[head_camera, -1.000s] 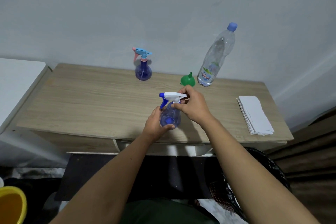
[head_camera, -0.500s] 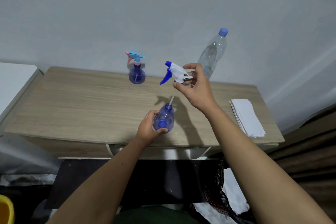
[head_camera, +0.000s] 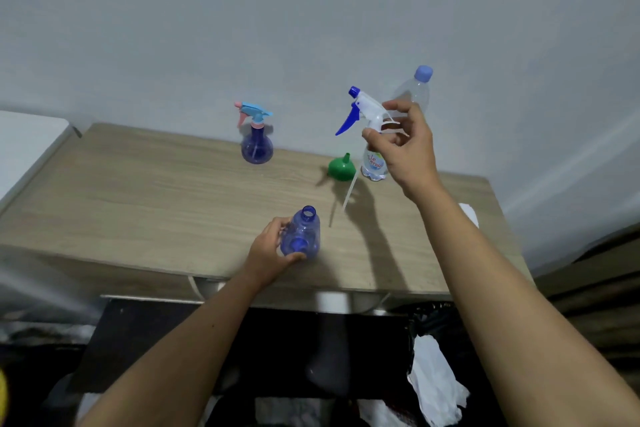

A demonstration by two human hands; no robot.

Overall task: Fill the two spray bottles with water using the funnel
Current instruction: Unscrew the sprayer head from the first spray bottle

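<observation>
My left hand [head_camera: 273, 248] grips an open blue spray bottle [head_camera: 302, 234] standing near the front edge of the wooden table [head_camera: 138, 204]. High above the table, my right hand [head_camera: 403, 146] holds its white and blue spray head [head_camera: 363, 111], whose thin dip tube [head_camera: 350, 190] hangs clear of the bottle. A second blue spray bottle [head_camera: 257, 139], with a pink and light blue head, stands at the back. Beside a clear water bottle [head_camera: 414, 97] with a blue cap, a green funnel [head_camera: 341, 167] rests mouth down.
A white stack of paper [head_camera: 469, 213] lies at the table's right side, mostly behind my right forearm. A white surface [head_camera: 24, 146] adjoins the table on the left. Below the front edge is a dark area with a bag and white paper [head_camera: 438, 388].
My right hand unscrewed the spray head and lifted it up and to the right until the dip tube came fully out. My left hand kept hold of the bottle.
</observation>
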